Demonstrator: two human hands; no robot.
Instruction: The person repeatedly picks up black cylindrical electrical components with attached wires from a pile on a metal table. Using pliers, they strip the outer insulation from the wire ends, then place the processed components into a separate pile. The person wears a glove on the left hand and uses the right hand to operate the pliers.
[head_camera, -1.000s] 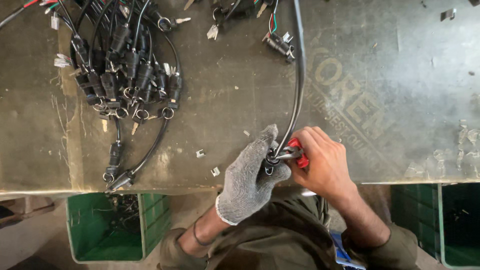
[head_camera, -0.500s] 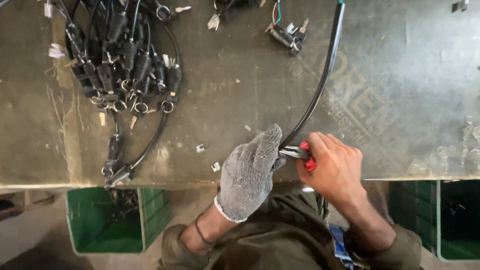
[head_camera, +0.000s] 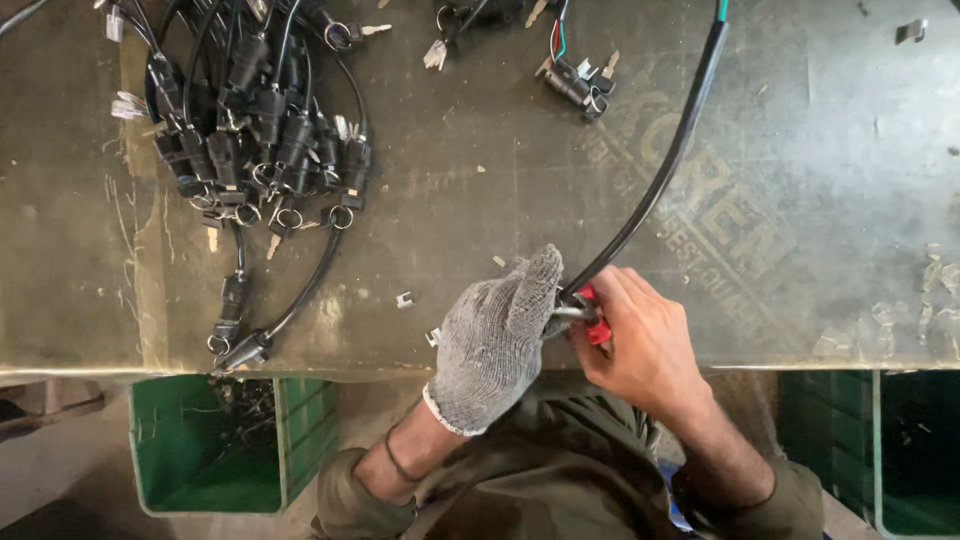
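The left hand (head_camera: 495, 335), in a grey knit glove, closes its fingers around the near end of a black cable (head_camera: 655, 170) at the front edge of the table (head_camera: 830, 200). The bare right hand (head_camera: 640, 340) grips a red-handled tool (head_camera: 592, 315), its metal tip against that cable end. The cable runs up and away across the table. The step looks like working the cable end with the tool; next calls for a steady grip. A pile of black connectors (head_camera: 255, 130) lies well apart.
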